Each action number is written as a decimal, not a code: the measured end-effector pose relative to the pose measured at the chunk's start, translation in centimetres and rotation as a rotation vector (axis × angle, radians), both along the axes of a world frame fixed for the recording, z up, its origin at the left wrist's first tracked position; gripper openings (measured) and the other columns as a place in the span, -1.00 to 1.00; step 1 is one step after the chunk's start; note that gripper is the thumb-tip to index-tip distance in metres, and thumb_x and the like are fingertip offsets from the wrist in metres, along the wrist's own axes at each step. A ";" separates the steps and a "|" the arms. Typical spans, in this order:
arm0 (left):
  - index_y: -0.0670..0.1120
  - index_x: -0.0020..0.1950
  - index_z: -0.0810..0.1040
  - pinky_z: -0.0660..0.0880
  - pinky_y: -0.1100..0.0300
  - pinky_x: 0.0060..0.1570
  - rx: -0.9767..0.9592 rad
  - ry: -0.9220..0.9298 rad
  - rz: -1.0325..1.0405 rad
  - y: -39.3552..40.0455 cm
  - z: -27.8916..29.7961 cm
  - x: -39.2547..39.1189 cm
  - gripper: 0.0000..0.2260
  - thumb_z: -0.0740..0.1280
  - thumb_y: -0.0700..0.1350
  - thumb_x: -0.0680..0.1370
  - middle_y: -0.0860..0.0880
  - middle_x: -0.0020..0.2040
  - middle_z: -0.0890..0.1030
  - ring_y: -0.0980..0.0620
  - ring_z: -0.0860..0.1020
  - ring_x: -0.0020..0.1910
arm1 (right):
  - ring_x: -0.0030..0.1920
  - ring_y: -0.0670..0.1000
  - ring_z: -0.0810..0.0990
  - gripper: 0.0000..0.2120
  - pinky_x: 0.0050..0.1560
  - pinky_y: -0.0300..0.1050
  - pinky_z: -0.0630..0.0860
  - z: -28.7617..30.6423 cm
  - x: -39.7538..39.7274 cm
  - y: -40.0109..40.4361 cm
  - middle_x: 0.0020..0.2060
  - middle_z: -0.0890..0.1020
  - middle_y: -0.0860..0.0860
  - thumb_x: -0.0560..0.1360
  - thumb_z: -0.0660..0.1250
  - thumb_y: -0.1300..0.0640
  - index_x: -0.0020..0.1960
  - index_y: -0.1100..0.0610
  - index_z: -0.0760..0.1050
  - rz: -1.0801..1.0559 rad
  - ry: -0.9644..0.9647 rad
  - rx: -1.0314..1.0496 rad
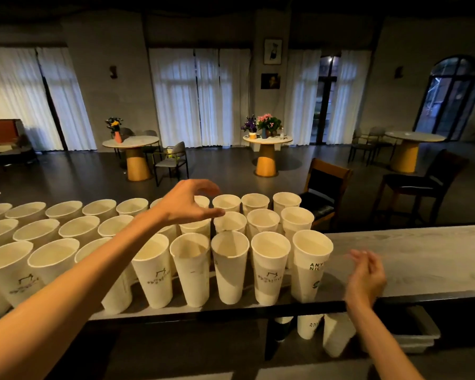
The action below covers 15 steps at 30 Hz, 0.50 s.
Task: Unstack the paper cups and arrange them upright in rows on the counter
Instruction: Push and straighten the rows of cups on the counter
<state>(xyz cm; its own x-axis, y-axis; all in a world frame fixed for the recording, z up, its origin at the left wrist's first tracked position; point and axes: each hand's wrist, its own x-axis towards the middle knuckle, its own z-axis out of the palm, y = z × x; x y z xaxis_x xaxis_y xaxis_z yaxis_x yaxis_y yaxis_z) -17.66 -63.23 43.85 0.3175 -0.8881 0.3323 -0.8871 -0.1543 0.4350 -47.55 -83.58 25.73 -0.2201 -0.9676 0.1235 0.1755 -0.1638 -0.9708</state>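
Nothing is held by the left hand (188,200), half curled above the paper cups (229,266); the right hand (365,278) is blurred, its grip cannot be told; the tight rows on the table (412,259) could be toppled by a brushing forearm.

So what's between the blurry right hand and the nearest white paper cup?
Head view: nothing. Only bare grey wooden counter lies between the right hand and the white paper cup with black letters.
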 end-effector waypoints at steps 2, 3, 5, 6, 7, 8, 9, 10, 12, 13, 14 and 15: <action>0.02 0.22 0.64 0.57 0.12 0.21 -0.020 0.024 0.037 1.4 -0.3 1.1 -0.50 0.49 0.26 0.39 0.07 0.15 0.68 0.11 0.63 0.14 | 0.10 0.08 0.61 -0.79 0.14 -0.03 0.53 3.3 0.0 0.3 0.10 0.65 0.05 0.63 0.22 -0.01 0.16 0.03 0.55 0.010 0.010 -0.103; 0.03 0.18 0.66 0.59 0.12 0.18 -0.012 0.035 0.061 2.4 -0.6 1.4 -0.54 0.49 0.26 0.40 0.08 0.11 0.68 0.12 0.63 0.10 | 0.11 0.04 0.62 -0.78 0.17 -0.06 0.54 5.0 0.4 0.8 0.06 0.66 0.05 0.63 0.24 0.00 0.18 0.07 0.55 0.040 0.012 -0.152; 0.03 0.15 0.67 0.62 0.12 0.12 0.040 0.016 0.081 3.8 -1.6 1.5 -0.63 0.51 0.19 0.44 0.08 0.09 0.69 0.12 0.63 0.08 | 0.05 0.00 0.63 -0.82 0.08 -0.12 0.55 7.7 1.5 2.2 0.00 0.68 0.05 0.63 0.26 0.03 0.12 0.07 0.57 0.102 0.071 -0.267; 0.01 0.14 0.68 0.62 0.16 0.07 0.054 -0.009 0.091 4.7 -2.2 1.2 -0.66 0.51 0.15 0.47 0.07 0.09 0.69 0.11 0.63 0.08 | 0.01 0.00 0.63 -0.84 0.03 -0.14 0.55 8.8 2.4 3.1 -0.02 0.68 0.05 0.62 0.27 0.04 0.08 0.06 0.59 0.147 0.120 -0.332; -0.03 0.15 0.68 0.60 0.21 0.01 0.049 -0.036 0.096 5.3 -2.6 0.9 -0.68 0.50 0.11 0.49 0.04 0.10 0.69 0.09 0.63 0.10 | -0.01 -0.01 0.63 -0.84 -0.02 -0.16 0.55 9.5 3.3 3.8 -0.04 0.68 0.03 0.62 0.28 0.05 0.06 0.07 0.61 0.195 0.176 -0.387; -0.05 0.15 0.68 0.59 0.23 -0.03 0.030 -0.033 0.117 6.0 -3.2 0.4 -0.69 0.49 0.10 0.51 0.02 0.12 0.69 0.08 0.62 0.11 | -0.02 -0.02 0.62 -0.84 -0.06 -0.19 0.54 10.1 4.1 4.7 -0.04 0.68 0.01 0.61 0.30 0.05 0.06 0.09 0.62 0.268 0.250 -0.427; -0.06 0.16 0.68 0.59 0.22 -0.02 0.030 -0.046 0.142 6.8 -3.4 0.1 -0.69 0.47 0.10 0.52 0.01 0.14 0.69 0.09 0.61 0.13 | -0.02 -0.04 0.61 -0.83 -0.10 -0.25 0.50 10.5 5.2 5.7 -0.04 0.67 -0.01 0.60 0.32 0.04 0.07 0.10 0.63 0.342 0.323 -0.447; -0.05 0.18 0.67 0.59 0.19 0.02 0.050 -0.071 0.144 6.9 -3.9 -0.4 -0.68 0.45 0.12 0.53 0.01 0.17 0.68 0.09 0.60 0.14 | -0.03 -0.06 0.60 -0.82 -0.13 -0.29 0.46 10.6 5.8 6.3 -0.04 0.66 -0.04 0.58 0.34 0.03 0.08 0.09 0.63 0.401 0.391 -0.466; -0.02 0.21 0.65 0.56 0.17 0.09 0.127 -0.133 0.156 7.5 -4.3 -0.7 -0.67 0.41 0.15 0.56 0.02 0.23 0.64 0.09 0.55 0.17 | -0.03 -0.14 0.58 -0.89 -0.12 -0.33 0.45 10.8 7.4 7.7 -0.06 0.64 -0.13 0.55 0.39 0.03 0.04 0.01 0.63 0.545 0.541 -0.538; -0.01 0.22 0.64 0.54 0.17 0.11 0.153 -0.150 0.158 7.6 -4.4 -0.8 -0.67 0.40 0.16 0.56 0.03 0.25 0.62 0.09 0.54 0.19 | -0.01 -0.16 0.57 -0.92 -0.07 -0.30 0.47 10.8 8.1 8.3 -0.07 0.63 -0.17 0.54 0.40 0.02 0.01 -0.03 0.63 0.610 0.631 -0.594; 0.00 0.22 0.64 0.53 0.16 0.14 0.169 -0.168 0.157 7.6 -4.4 -1.1 -0.65 0.39 0.19 0.56 0.03 0.27 0.61 0.07 0.54 0.22 | 0.00 -0.17 0.55 -0.94 -0.01 -0.25 0.49 10.8 8.8 8.6 -0.06 0.63 -0.18 0.53 0.41 0.01 -0.02 -0.05 0.62 0.656 0.707 -0.639; 0.01 0.22 0.64 0.53 0.11 0.18 0.175 -0.182 0.152 7.6 -4.4 -1.2 -0.62 0.38 0.23 0.54 0.04 0.29 0.59 0.05 0.53 0.24 | 0.03 -0.15 0.55 -0.94 0.04 -0.19 0.49 10.7 9.6 8.8 -0.04 0.64 -0.17 0.53 0.40 0.01 -0.03 -0.04 0.63 0.693 0.757 -0.664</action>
<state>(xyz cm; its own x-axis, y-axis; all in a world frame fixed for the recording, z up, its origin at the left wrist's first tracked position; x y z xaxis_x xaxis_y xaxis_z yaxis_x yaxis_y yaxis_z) -18.87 -55.68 39.43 0.4003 -0.8838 0.2422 -0.9091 -0.3497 0.2264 -38.00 -74.80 36.45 0.6591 -0.5516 0.5111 -0.1508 -0.7628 -0.6288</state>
